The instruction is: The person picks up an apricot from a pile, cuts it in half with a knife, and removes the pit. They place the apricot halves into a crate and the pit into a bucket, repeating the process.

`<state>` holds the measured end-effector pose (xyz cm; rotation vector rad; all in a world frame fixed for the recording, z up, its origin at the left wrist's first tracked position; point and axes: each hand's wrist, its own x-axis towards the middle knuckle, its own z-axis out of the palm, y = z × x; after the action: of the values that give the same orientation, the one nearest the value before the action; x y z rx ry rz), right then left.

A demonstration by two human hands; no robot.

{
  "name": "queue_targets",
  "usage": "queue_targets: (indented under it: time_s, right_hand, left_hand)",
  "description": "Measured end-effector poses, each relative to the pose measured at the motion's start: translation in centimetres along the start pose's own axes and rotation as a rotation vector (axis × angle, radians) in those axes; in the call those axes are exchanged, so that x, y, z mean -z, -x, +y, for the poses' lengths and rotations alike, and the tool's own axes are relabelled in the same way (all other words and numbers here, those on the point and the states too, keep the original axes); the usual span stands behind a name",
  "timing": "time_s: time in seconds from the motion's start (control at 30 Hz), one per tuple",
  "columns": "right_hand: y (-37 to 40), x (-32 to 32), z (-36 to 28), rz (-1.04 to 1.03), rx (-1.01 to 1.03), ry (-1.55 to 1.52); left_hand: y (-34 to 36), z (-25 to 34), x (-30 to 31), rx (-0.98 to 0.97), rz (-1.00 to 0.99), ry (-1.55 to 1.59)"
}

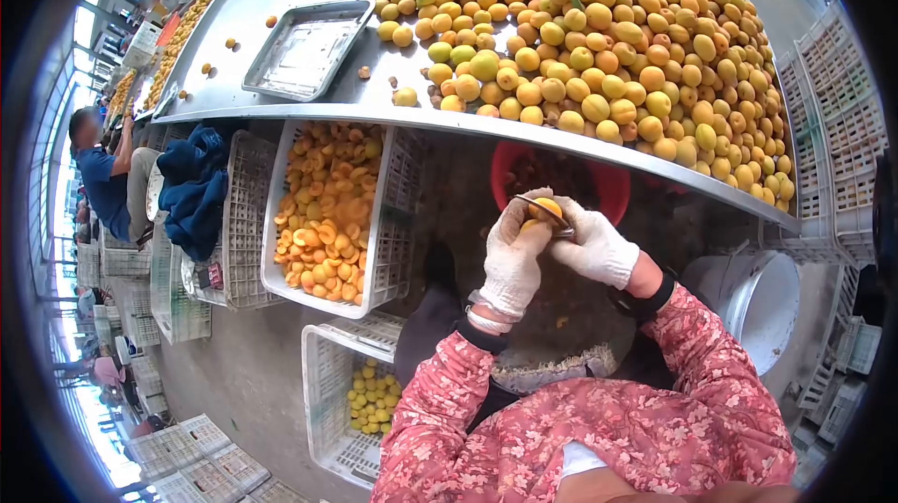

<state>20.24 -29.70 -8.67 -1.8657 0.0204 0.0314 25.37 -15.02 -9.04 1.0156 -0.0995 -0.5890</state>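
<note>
Both my hands wear white knit gloves and meet above a red basin (613,192) of dark scraps. My left hand (513,260) is closed around a yellow-orange apricot (545,209). Against that fruit, my right hand (597,246) grips a thin curved metal tool (565,230); its exact kind is hard to make out. Whole apricots (599,54) are heaped on the metal table just beyond my hands. To the left, a white crate (372,264) holds apricot halves (323,255).
A metal tray (267,82) lies on the table (210,96), whose raised edge runs before me. Below left stands a crate (323,400) with greenish-yellow fruit. A white bucket (767,302) stands at right, near stacked crates (832,119). Another person (108,180) sits far left.
</note>
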Motion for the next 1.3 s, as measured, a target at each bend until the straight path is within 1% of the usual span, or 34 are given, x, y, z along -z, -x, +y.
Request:
queue_targets:
  time_s: [0.03, 0.07, 0.13, 0.17, 0.2, 0.23, 0.27, 0.3, 0.33, 0.37, 0.4, 0.43, 0.47, 0.5, 0.53, 0.57, 0.6, 0.67, 0.73, 0.77, 0.8, 0.87, 0.9, 0.93, 0.97, 1.0, 1.03, 1.07, 1.1, 1.13, 1.17, 1.2, 1.27, 1.3]
  right_hand:
    - [-0.1, 0.1, 0.2, -0.018, -0.049, -0.125]
    - [-0.2, 0.7, -1.2, -0.02, -0.048, -0.124]
    - [-0.3, 2.3, -4.3, -0.059, -0.329, -0.205]
    - [-0.6, 2.4, -4.1, -0.048, -0.322, -0.324]
    - [-0.2, 3.1, -5.0, -0.002, -0.372, -0.472]
    - [-0.2, 3.0, -4.4, 0.101, -0.353, -0.429]
    - [-0.1, 2.9, -3.9, 0.207, -0.333, -0.385]
    - [0.1, 3.3, -4.1, 0.232, -0.332, -0.407]
    - [0.5, 3.8, -5.0, 0.238, -0.37, -0.311]
    - [0.0, 3.7, -5.8, 0.208, -0.359, -0.224]
    - [-0.4, 2.3, -4.4, 0.278, -0.238, -0.282]
    - [-0.7, 3.0, -3.3, 0.151, -0.145, -0.071]
    - [-0.8, 2.5, -2.9, 0.181, -0.131, -0.146]
    - [-0.8, 2.4, -1.9, 0.22, -0.124, -0.219]
    - [-1.0, 2.3, -1.4, 0.271, -0.141, -0.284]
    - [-1.2, 2.7, -2.6, 0.236, -0.176, -0.444]
    - [-1.2, 3.1, -3.4, 0.203, -0.23, -0.603]
    - [-1.2, 2.6, -3.3, 0.201, -0.224, -0.615]
    - [-1.2, 2.0, -3.9, 0.18, -0.261, -0.65]
    - [-1.6, 1.5, -3.0, 0.205, -0.2, -0.629]
    - [-1.7, 1.4, -2.7, 0.205, -0.167, -0.56]
    - [-1.9, 0.8, -1.5, 0.229, -0.112, -0.468]
    - [-2.6, 0.8, -0.8, 0.22, -0.114, -0.471]
    - [-3.1, 1.0, 0.2, 0.195, -0.088, -0.441]
    - [-2.5, 1.1, -0.5, 0.198, -0.084, -0.403]
    - [-2.7, 0.4, -1.1, 0.294, -0.044, -0.461]
    - [-2.6, 0.0, -3.3, 0.391, -0.148, -0.563]
    - [-2.1, 0.2, -6.2, 0.394, -0.162, -0.645]
    - [-2.4, 0.5, -7.1, 0.44, -0.123, -0.656]
    - [-2.3, 0.8, -6.7, 0.502, -0.048, -0.675]
    - [-2.3, 0.8, -6.4, 0.58, 0.061, -0.68]
    - [-2.9, 0.8, -6.3, 0.628, 0.206, -0.689]
    - [-3.0, 1.0, -7.2, 0.685, 0.265, -0.692]
    - [-2.8, 1.0, -7.5, 0.709, 0.261, -0.663]
  left_hand:
    - [-0.2, -0.1, 0.2, 0.035, -0.039, 0.051]
    - [-0.2, -0.3, 0.1, 0.033, -0.038, 0.052]
    - [-0.2, -0.7, 0.0, 0.0, 0.014, 0.052]
    - [-0.2, -0.3, -0.1, -0.002, 0.02, 0.052]
    - [0.0, 0.3, -0.5, 0.065, 0.027, 0.092]
    - [0.1, 0.8, -0.8, 0.131, 0.03, 0.131]
    - [0.2, 0.9, -1.0, 0.131, 0.031, 0.13]
    - [0.3, 1.0, -1.3, 0.154, -0.016, 0.056]
    - [0.4, 1.1, -1.5, 0.16, -0.053, -0.022]
    - [0.8, 0.3, -1.5, 0.1, -0.076, 0.01]
    - [0.9, -0.5, -1.8, 0.009, -0.058, 0.062]
    - [0.8, -1.4, -0.5, -0.024, -0.117, -0.062]
    - [0.6, -2.2, -0.8, -0.125, -0.078, -0.133]
    - [0.6, -2.2, -0.5, -0.05, -0.101, -0.085]
    - [0.3, -2.0, -0.7, 0.002, -0.112, -0.123]
    - [0.4, -1.0, -1.2, -0.102, -0.167, -0.101]
    - [0.5, -0.3, -1.6, -0.287, -0.114, -0.327]
    - [0.7, 0.7, -1.6, -0.305, -0.091, -0.508]
    - [0.3, -0.5, -0.8, -0.369, -0.078, -0.572]
    - [0.2, -0.8, -0.7, -0.345, -0.102, -0.465]
    - [0.2, -1.1, -0.8, -0.361, -0.083, -0.437]
    - [0.5, -0.6, -0.9, -0.272, -0.052, -0.431]
    - [0.3, -0.3, -0.4, -0.272, -0.042, -0.433]
    - [0.0, -0.2, 0.0, -0.287, 0.02, -0.545]
    - [-0.2, -0.3, -0.2, -0.28, 0.056, -0.644]
    - [0.1, -0.6, 0.2, -0.372, 0.118, -0.561]
    - [0.7, 0.0, -0.3, -0.255, 0.12, -0.318]
    - [1.1, 0.8, -0.2, -0.159, 0.047, -0.258]
    - [0.8, 0.1, 0.0, -0.077, -0.003, -0.071]
    - [1.1, 0.6, -0.3, -0.036, -0.011, -0.087]
    - [1.6, -0.2, -0.5, -0.019, -0.019, -0.071]
    - [1.4, -0.6, -0.5, -0.036, -0.018, -0.075]
    - [1.7, -0.7, -0.8, 0.01, -0.065, 0.018]
    - [2.0, -0.7, -1.1, 0.017, -0.069, 0.024]
